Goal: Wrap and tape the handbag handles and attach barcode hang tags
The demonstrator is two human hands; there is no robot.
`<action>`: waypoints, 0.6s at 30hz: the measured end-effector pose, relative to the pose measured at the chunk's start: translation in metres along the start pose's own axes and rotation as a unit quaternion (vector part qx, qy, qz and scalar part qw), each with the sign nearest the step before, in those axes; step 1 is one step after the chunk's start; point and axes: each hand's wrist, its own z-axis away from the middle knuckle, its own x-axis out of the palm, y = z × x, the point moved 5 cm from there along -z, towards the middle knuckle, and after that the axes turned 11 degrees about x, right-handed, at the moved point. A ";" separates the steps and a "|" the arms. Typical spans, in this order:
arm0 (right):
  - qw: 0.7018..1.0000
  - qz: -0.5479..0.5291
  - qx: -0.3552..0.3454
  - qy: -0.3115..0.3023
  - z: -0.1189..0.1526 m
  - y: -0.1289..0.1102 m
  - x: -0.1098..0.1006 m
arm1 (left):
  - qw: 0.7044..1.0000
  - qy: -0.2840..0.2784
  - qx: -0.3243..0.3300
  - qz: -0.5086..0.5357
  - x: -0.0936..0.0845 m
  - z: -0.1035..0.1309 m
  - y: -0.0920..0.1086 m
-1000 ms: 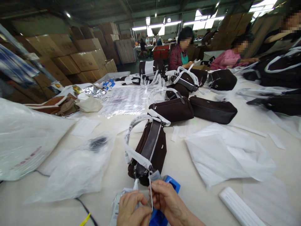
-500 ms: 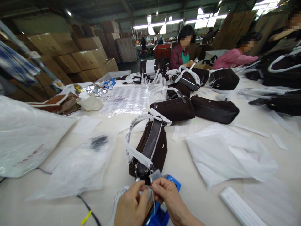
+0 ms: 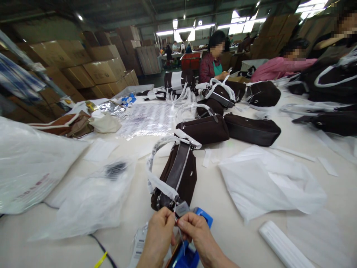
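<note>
A dark brown handbag point(image 3: 182, 175) with a white-wrapped handle point(image 3: 152, 167) lies on the table in front of me. At its near end, my left hand point(image 3: 161, 232) and my right hand point(image 3: 196, 232) pinch a thin white string, fingertips almost touching. A small translucent tag point(image 3: 182, 209) hangs by the bag's end, just above my right fingers. Under my hands is a blue object point(image 3: 205, 216), partly hidden by them. White printed labels point(image 3: 138, 243) lie beside my left wrist.
More dark bags point(image 3: 203, 130) stand beyond. Clear plastic bags point(image 3: 92, 201) lie at the left, white sheets point(image 3: 270, 182) and a folded white strip point(image 3: 284, 245) at the right. Two people point(image 3: 212, 63) sit across the table; part of another person shows at the upper right. Cartons point(image 3: 104, 70) are stacked behind.
My left hand has moved up and closed its fingers at the string, close to my right fingertips. The small tag has shifted slightly. The view has moved a little.
</note>
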 end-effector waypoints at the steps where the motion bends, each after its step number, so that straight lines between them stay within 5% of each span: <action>1: 1.000 0.003 0.003 0.002 0.000 0.001 0.000 | 1.000 0.007 -0.002 0.005 -0.001 0.002 0.000; 11: 1.000 0.018 -0.006 0.016 -0.003 0.005 -0.002 | 0.991 0.055 -0.030 0.119 -0.004 0.007 -0.002; 15: 0.998 0.060 -0.021 0.009 -0.003 0.008 -0.003 | 0.945 0.045 -0.103 0.306 -0.001 0.012 0.007; 18: 0.983 0.133 -0.099 0.084 -0.001 -0.003 -0.015 | 0.913 -0.010 -0.133 0.386 0.002 0.021 0.012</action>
